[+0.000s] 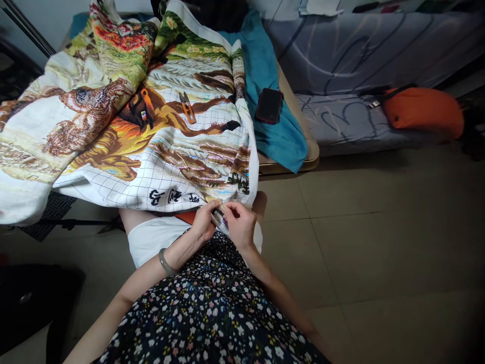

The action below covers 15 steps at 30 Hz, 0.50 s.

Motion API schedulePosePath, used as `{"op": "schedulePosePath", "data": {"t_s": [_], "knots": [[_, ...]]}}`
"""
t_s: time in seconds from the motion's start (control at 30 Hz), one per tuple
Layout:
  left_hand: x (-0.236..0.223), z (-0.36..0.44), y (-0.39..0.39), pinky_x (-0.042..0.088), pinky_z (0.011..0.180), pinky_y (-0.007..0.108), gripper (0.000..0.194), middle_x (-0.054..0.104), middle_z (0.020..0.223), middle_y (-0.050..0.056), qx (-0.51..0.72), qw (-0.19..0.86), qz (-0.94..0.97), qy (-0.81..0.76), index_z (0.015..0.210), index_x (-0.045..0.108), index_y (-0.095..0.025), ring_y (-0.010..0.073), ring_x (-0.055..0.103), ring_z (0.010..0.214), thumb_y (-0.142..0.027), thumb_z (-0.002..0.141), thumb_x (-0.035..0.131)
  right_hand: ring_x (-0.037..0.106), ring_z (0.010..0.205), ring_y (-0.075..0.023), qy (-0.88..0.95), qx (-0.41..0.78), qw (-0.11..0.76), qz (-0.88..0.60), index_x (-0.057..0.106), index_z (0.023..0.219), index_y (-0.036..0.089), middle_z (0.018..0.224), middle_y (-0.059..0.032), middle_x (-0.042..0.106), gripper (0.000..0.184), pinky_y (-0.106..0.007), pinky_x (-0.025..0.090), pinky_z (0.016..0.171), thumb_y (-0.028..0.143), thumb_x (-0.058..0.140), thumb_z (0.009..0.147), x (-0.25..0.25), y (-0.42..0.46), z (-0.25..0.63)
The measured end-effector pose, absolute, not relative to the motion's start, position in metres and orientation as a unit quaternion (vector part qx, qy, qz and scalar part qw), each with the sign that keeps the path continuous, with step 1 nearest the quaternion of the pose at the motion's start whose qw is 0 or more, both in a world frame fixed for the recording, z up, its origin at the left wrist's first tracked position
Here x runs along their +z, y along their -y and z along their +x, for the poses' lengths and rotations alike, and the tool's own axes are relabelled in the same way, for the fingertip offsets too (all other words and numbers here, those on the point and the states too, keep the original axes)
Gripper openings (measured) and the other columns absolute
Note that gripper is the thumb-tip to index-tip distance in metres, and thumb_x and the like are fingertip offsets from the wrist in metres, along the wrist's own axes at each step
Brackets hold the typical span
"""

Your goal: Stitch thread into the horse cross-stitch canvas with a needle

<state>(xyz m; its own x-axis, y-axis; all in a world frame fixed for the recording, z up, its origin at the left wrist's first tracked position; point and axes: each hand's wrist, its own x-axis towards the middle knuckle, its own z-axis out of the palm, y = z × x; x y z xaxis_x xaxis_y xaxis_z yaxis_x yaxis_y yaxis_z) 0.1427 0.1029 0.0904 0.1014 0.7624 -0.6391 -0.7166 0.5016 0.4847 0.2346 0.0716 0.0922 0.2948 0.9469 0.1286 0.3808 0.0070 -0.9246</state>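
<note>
A large cross-stitch cloth [162,167], with a horse-like animal and black characters stitched on a printed grid, drapes over the table and my lap. At its near edge, my left hand [204,221] pinches a gathered fold of the fabric between thumb and fingers. Close beside it, my right hand [240,225] is closed in a pinch, fingertips almost meeting the left ones at the fold. Whatever is between the right fingertips is too small to make out. Orange-handled thread snips [187,108] lie on the cloth, blades pointing away from me.
A dark phone [269,105] rests on a teal cloth [282,139] at the table's right side. Beyond stands a grey patterned sofa [341,50] with an orange bag or cushion [422,112] on it. Tiled floor [379,253] spreads to the right. A dark object [34,303] stands lower left.
</note>
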Motion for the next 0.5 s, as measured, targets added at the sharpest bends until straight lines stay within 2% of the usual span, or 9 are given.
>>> {"op": "schedulePosePath", "data": {"t_s": [0.07, 0.17, 0.27, 0.33, 0.4, 0.5], "knots": [[0.088, 0.142, -0.100, 0.044, 0.064, 0.023, 0.019, 0.065, 0.063, -0.001, 0.492, 0.753, 0.030, -0.435, 0.064, 0.066, -0.015, 0.0095, 0.057, 0.059, -0.020, 0.054, 0.081, 0.063, 0.061, -0.0159, 0.490, 0.324, 0.490, -0.644, 0.065, 0.092, 0.018, 0.072, -0.0026, 0.069, 0.015, -0.028, 0.052, 0.063, 0.030, 0.059, 0.086, 0.096, -0.075, 0.236], [0.087, 0.141, -0.098, 0.047, 0.072, 0.027, 0.024, 0.069, 0.068, 0.003, 0.485, 0.765, 0.050, -0.420, 0.068, 0.069, -0.014, 0.0145, 0.064, 0.067, -0.028, 0.057, 0.085, 0.064, 0.063, -0.0164, 0.532, 0.319, 0.453, -0.640, 0.065, 0.105, 0.020, 0.074, -0.0024, 0.069, 0.022, -0.028, 0.052, 0.066, 0.025, 0.052, 0.088, 0.104, -0.080, 0.238], [0.087, 0.140, -0.097, 0.049, 0.080, 0.029, 0.029, 0.072, 0.072, 0.006, 0.491, 0.759, 0.059, -0.423, 0.072, 0.072, -0.013, 0.0187, 0.068, 0.076, -0.029, 0.054, 0.088, 0.065, 0.067, -0.0183, 0.579, 0.284, 0.397, -0.653, 0.064, 0.095, 0.020, 0.077, -0.0044, 0.069, 0.017, -0.030, 0.050, 0.068, 0.024, 0.049, 0.089, 0.109, -0.088, 0.235], [0.087, 0.141, -0.097, 0.049, 0.084, 0.030, 0.031, 0.073, 0.076, 0.007, 0.493, 0.754, 0.059, -0.430, 0.074, 0.073, -0.012, 0.0205, 0.070, 0.082, -0.029, 0.053, 0.089, 0.063, 0.061, -0.0176, 0.581, 0.292, 0.369, -0.664, 0.060, 0.085, 0.020, 0.071, -0.0033, 0.067, 0.012, -0.029, 0.048, 0.063, 0.027, 0.051, 0.089, 0.114, -0.093, 0.237], [0.087, 0.141, -0.097, 0.049, 0.087, 0.030, 0.033, 0.075, 0.083, 0.009, 0.496, 0.753, 0.055, -0.428, 0.077, 0.073, -0.012, 0.0218, 0.070, 0.089, -0.029, 0.053, 0.089, 0.061, 0.054, -0.0150, 0.547, 0.326, 0.397, -0.661, 0.056, 0.084, 0.021, 0.071, -0.0025, 0.067, 0.014, -0.028, 0.045, 0.056, 0.032, 0.051, 0.090, 0.127, -0.095, 0.253], [0.085, 0.141, -0.098, 0.049, 0.091, 0.031, 0.033, 0.076, 0.090, 0.008, 0.511, 0.743, 0.038, -0.430, 0.081, 0.073, -0.014, 0.0212, 0.069, 0.095, -0.025, 0.054, 0.088, 0.059, 0.050, -0.0120, 0.452, 0.348, 0.537, -0.621, 0.055, 0.103, 0.024, 0.091, -0.0071, 0.071, 0.024, -0.028, 0.041, 0.049, 0.044, 0.045, 0.095, 0.163, -0.087, 0.319]]}}
